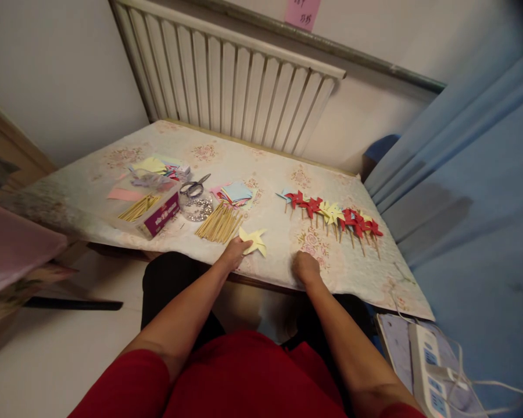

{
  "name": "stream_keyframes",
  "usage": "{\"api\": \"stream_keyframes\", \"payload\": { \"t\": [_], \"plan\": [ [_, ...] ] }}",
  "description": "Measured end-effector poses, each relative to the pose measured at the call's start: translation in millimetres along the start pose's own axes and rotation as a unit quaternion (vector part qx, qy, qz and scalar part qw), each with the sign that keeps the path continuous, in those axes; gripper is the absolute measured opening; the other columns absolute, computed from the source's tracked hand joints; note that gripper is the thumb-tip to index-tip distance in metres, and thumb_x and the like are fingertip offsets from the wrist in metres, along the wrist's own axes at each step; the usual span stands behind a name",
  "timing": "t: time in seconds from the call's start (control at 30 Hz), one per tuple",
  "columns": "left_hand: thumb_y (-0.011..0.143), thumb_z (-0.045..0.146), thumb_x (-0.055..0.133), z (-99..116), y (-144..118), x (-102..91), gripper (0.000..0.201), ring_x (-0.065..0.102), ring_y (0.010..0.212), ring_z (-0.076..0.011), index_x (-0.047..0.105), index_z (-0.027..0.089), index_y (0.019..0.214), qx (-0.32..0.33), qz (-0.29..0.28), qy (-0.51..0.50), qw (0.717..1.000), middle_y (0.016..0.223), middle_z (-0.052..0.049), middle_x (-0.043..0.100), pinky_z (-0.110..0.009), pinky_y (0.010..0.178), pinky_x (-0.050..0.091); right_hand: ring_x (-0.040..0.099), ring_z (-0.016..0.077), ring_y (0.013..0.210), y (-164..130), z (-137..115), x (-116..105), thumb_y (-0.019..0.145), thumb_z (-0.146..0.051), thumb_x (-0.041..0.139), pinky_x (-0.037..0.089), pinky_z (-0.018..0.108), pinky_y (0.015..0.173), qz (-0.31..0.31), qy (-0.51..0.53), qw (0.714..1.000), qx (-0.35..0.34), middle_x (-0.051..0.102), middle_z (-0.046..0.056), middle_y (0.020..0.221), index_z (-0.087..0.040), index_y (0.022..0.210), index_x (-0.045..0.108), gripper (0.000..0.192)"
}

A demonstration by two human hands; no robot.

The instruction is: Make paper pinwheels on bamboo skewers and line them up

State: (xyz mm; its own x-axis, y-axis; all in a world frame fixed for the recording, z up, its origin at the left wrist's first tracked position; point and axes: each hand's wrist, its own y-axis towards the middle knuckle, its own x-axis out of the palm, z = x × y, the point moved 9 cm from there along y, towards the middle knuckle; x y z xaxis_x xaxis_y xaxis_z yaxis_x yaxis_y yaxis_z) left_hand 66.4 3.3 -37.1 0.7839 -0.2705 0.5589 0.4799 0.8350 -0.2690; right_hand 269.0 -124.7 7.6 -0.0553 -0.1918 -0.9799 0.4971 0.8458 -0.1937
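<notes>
My left hand (236,253) pinches a pale yellow paper pinwheel (255,240) by one side, just above the cloth near the table's front edge. My right hand (306,268) is closed in a fist by the same edge; whatever it may hold is hidden. Beside my left hand lies a pile of thin wooden sticks (218,224). Behind the sticks is a stack of coloured paper squares (236,194). A row of finished pinwheels on sticks, among them a yellow pinwheel (331,213) and a red pinwheel (354,220), lies beyond my right hand.
Left of the sticks stand a round dish of small shiny pieces (197,208), scissors (194,187) and a plastic box (161,216) with sticks inside. More paper (150,166) lies behind. A radiator (244,87) backs the table; a power strip (429,366) sits at lower right.
</notes>
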Motion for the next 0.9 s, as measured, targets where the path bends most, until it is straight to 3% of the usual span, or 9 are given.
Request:
{"api": "stream_keyframes", "payload": {
  "t": [0.2, 0.4, 0.47, 0.57, 0.67, 0.77, 0.9],
  "plan": [
    [0.053, 0.016, 0.077, 4.1, -4.7, 8.6, 0.034, 0.06, 0.064, -0.0135, 0.068, 0.009, 0.086, -0.008, -0.005, 0.017, 1.0, 0.078, -0.006, 0.071, -0.024, 0.064, 0.045, 0.064, 0.022, 0.096, -7.2, 4.1, -2.8, 0.088, -0.017, 0.046, 0.043, 0.025, 0.075, 0.031, 0.021, 0.999, 0.03, 0.068, 0.017, 0.102, -0.009, 0.101, 0.065, 0.024],
    [0.056, 0.021, 0.077, 17.1, -29.4, 32.1, 0.036, 0.062, 0.065, -0.0155, 0.069, 0.009, 0.09, 0.005, -0.027, 0.065, 0.998, 0.077, -0.006, 0.072, -0.026, 0.065, 0.045, 0.061, 0.0166, 0.074, -16.5, 12.6, -18.7, 0.079, -0.015, 0.049, 0.039, 0.023, 0.067, 0.081, 0.199, 0.976, 0.046, 0.069, 0.007, 0.076, -0.014, 0.076, 0.067, 0.018],
    [0.058, 0.022, 0.077, 20.7, -40.2, 40.5, 0.037, 0.061, 0.065, -0.0156, 0.069, 0.009, 0.091, 0.008, -0.031, 0.077, 0.997, 0.078, -0.006, 0.072, -0.026, 0.065, 0.046, 0.058, 0.0151, 0.066, -26.9, 8.0, -38.1, 0.076, -0.017, 0.051, 0.04, 0.023, 0.064, 0.123, 0.287, 0.95, 0.024, 0.066, 0.004, 0.068, -0.015, 0.071, 0.065, 0.015],
    [0.06, 0.023, 0.076, 25.4, -54.8, 52.4, 0.036, 0.061, 0.066, -0.0163, 0.069, 0.009, 0.092, 0.016, -0.03, 0.087, 0.996, 0.079, -0.006, 0.072, -0.027, 0.065, 0.046, 0.053, 0.0135, 0.06, -54.3, -7.8, -78.7, 0.074, -0.023, 0.055, 0.041, 0.023, 0.061, 0.211, 0.419, 0.882, -0.041, 0.062, 0.0, 0.065, -0.016, 0.072, 0.064, 0.012],
    [0.061, 0.024, 0.075, 29.7, -66.4, 64.6, 0.034, 0.062, 0.068, -0.017, 0.068, 0.01, 0.091, 0.022, -0.031, 0.095, 0.995, 0.079, -0.006, 0.072, -0.027, 0.066, 0.046, 0.052, 0.0127, 0.061, -84.8, -31.6, -114.1, 0.076, -0.023, 0.057, 0.042, 0.024, 0.062, 0.272, 0.462, 0.835, -0.124, 0.061, 0.0, 0.069, -0.018, 0.071, 0.064, 0.01],
    [0.062, 0.023, 0.074, 34.0, -76.2, 77.1, 0.034, 0.063, 0.071, -0.0176, 0.068, 0.011, 0.094, 0.029, -0.044, 0.092, 0.994, 0.082, -0.005, 0.072, -0.028, 0.07, 0.046, 0.053, 0.014, 0.068, -104.0, -50.0, -130.8, 0.079, -0.02, 0.057, 0.043, 0.026, 0.067, 0.309, 0.44, 0.825, -0.174, 0.058, 0.0, 0.07, -0.019, 0.074, 0.064, 0.009],
    [0.063, 0.022, 0.073, 36.6, -85.8, 85.7, 0.035, 0.063, 0.073, -0.0182, 0.069, 0.01, 0.096, 0.025, -0.051, 0.094, 0.994, 0.081, -0.005, 0.071, -0.028, 0.07, 0.046, 0.052, 0.0158, 0.074, -109.8, -59.6, -130.6, 0.081, -0.019, 0.058, 0.042, 0.029, 0.073, 0.334, 0.386, 0.839, -0.188, 0.056, 0.0, 0.069, -0.021, 0.076, 0.064, 0.008]
  ]
}}
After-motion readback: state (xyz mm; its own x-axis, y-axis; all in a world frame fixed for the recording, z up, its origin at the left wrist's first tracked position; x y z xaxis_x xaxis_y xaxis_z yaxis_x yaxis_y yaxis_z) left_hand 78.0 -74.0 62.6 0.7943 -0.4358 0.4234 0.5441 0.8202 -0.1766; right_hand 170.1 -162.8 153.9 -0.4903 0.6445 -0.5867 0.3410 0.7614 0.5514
